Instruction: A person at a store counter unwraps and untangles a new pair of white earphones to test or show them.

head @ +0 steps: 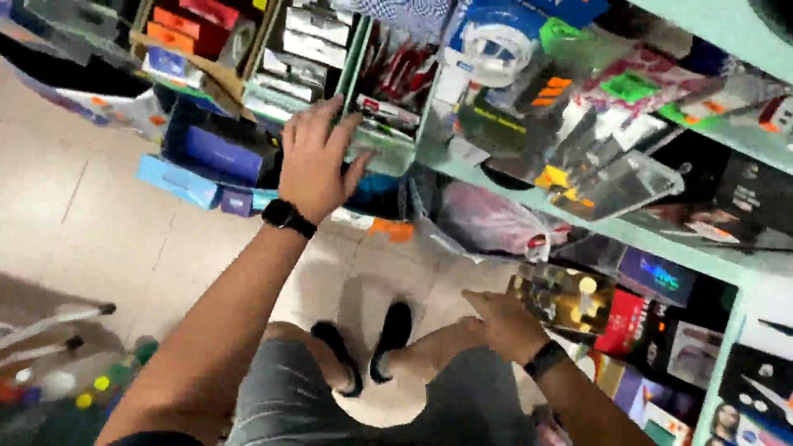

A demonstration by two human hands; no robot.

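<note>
1. At the far left, a pale tiled floor (pixel 99 215) is seen from above. Thin white rods with dark tips and a cluster of small coloured balls lie blurred at the lower left corner.

2. Left of centre, the left hand (pixel 312 157) is raised to the front edge of a pale green shelf (pixel 496 186). The fingers are spread and laid flat against a clear plastic display tray (pixel 376 136) of small red and white packets. Nothing is seen to be clasped; the hand is open and presses or steadies the tray's front. A black wristband (pixel 288 218) is worn on this arm.

3. The tray is judged to be light, stiff and rather slippery, being of smooth plastic, and liable to tip and spill its loose packets. It would best be taken by its front rim and one side wall, not by its contents.

4. Below centre, grey shorts and two black shoes (pixel 368 347) are seen on the floor.

5. Right of centre and lower, the right hand (pixel 504 322) is held near a dark box with gold round shapes (pixel 562 296) on the lower shelf. The fingertips touch or nearly touch its left edge; whether it is gripped cannot be told. The hand looks partly open.

6. This box is judged to be light, stiff cardboard with a glossy face, best held across its two narrow sides.

7. At the right, further boxed goods fill the shelves.
</note>
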